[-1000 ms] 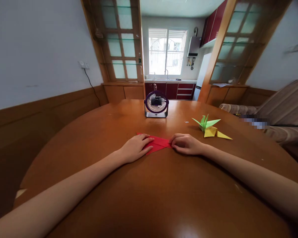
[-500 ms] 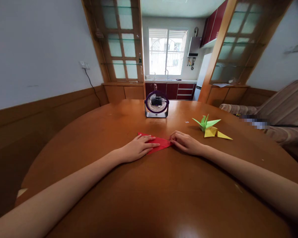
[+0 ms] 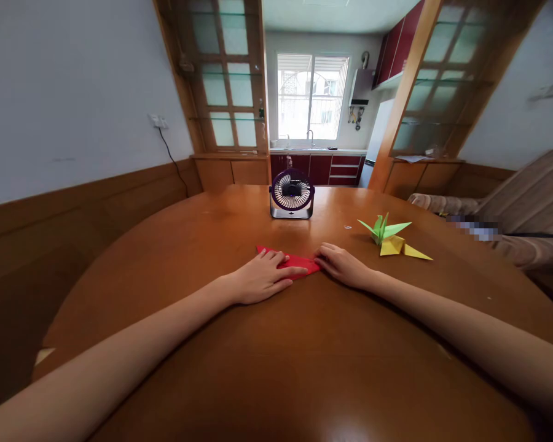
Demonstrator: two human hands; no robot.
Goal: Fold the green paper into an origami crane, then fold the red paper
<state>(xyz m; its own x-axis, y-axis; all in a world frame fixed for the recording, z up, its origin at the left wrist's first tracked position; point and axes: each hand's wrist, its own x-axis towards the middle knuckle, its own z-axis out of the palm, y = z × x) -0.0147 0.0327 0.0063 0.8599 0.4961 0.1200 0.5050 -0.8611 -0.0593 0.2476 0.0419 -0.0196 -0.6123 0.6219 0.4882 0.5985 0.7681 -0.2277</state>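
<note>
A folded sheet of red paper [image 3: 299,264] lies on the wooden table, partly covered by my hands. My left hand [image 3: 267,276] rests flat across its left and near side, fingers stretched out and slightly spread. At the paper's right corner, my right hand [image 3: 338,264] has its fingertips pinched together on the edge. A green origami crane [image 3: 381,230] and a yellow folded-paper piece [image 3: 393,246] with a long point stand to the right of my right hand.
Beyond the paper a small purple desk fan [image 3: 292,191] stands on the round wooden table [image 3: 276,368]. A tiny scrap [image 3: 348,227] lies to the fan's right. A striped sofa [image 3: 529,202] is at the right, beside the table.
My left hand has slid a little to the right and nearer over the red paper, covering more of its near edge. My right hand stays at the right corner, fingers slightly closer together.
</note>
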